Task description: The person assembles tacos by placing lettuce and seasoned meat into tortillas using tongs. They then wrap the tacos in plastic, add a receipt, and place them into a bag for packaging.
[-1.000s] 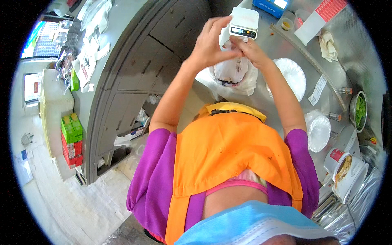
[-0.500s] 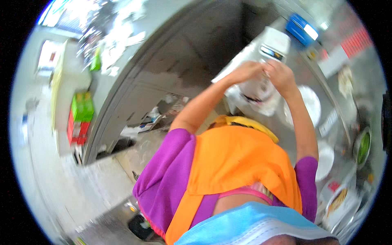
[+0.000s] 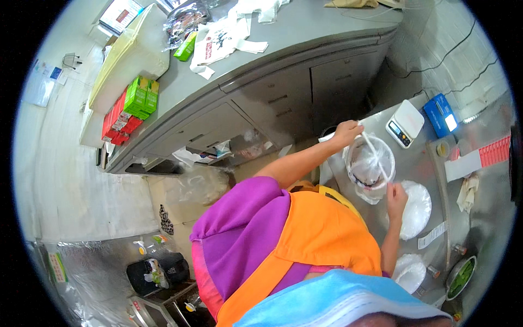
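Note:
A thin clear plastic bag (image 3: 366, 166) sits in a round white tub (image 3: 390, 158) on the metal table. Its top is drawn into a white twisted strip stretched taut across the tub. My left hand (image 3: 347, 133) is closed on the far-left end of that strip, above the tub's rim. Closed at the near-right side, my right hand (image 3: 396, 197) pinches the other end. Something dark shows low inside the tub; I cannot make out what it is.
A white kitchen scale (image 3: 406, 122) and a blue box (image 3: 440, 115) stand beyond the tub. White plastic-covered dishes (image 3: 417, 210) lie to the right, with a bowl of greens (image 3: 462, 279) farther right. At left, a grey counter (image 3: 180, 84) carries green and red boxes (image 3: 143, 97).
My hands have parted from close together, pulling the bag's ends to opposite sides. The view has swung, so more of the grey counter shows.

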Motion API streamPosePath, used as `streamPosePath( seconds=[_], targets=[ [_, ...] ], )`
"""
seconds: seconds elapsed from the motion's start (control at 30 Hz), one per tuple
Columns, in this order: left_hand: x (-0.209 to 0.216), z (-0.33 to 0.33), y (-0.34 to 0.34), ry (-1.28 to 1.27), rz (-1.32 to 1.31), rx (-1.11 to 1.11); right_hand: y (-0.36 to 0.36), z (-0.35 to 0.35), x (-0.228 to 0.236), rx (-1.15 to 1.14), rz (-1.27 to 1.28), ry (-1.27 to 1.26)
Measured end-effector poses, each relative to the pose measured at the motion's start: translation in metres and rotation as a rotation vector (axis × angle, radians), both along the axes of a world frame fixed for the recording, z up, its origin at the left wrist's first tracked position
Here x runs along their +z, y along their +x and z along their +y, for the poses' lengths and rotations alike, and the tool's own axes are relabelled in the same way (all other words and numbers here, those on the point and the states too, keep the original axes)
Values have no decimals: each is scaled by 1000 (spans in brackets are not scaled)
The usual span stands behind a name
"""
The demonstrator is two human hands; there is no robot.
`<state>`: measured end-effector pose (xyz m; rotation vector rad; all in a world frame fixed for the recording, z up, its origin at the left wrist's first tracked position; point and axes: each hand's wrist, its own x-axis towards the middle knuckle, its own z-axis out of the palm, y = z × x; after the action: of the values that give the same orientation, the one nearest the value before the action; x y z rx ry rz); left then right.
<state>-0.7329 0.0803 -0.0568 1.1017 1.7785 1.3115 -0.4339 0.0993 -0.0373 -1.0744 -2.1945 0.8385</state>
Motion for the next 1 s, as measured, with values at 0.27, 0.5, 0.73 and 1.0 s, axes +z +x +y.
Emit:
streamPosePath(
  seconds=[0.27,0.5,0.73,1.0],
  targets=[
    [-17,-3,-13,-123,-42,9,12,-17,7,-107,81,-229],
    [36,-14,-22,27,-348,-288,-1,-9,40,13,228,-86],
    [22,1,-19,129,-413,-344,-34,-3,8,111,1106,-873],
    [53,1,15,410,-387,-590,-92,-3,41,-88,661,-714]
  ],
)
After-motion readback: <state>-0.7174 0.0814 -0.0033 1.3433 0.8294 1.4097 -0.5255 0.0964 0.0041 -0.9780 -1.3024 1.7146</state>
